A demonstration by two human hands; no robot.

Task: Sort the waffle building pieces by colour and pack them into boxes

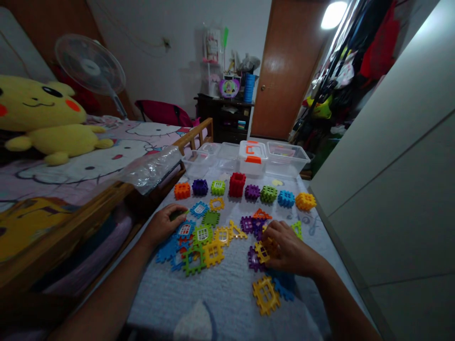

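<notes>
My left hand (165,226) is closed at the left edge of a loose pile, its fingers around a green interlocking building piece (177,215) that is mostly hidden. Beside it lie a blue window piece (199,209), a green panel (211,218) and yellow window pieces (213,254). On the right, my right hand (289,250) reaches over a second pile with curled fingers on a yellow building piece (272,247), partly covered by the hand. Purple pieces (254,259) lie under and around those fingers. Nearer me are a yellow window piece (266,295) and a blue piece (283,289).
A row of assembled blocks, including a tall red one (237,184) and a yellow one (305,201), crosses the table (170,303). Behind stand clear plastic bins (287,163) and a lidded box with orange clasps (253,158). A wooden bed rail (106,203) borders the left side.
</notes>
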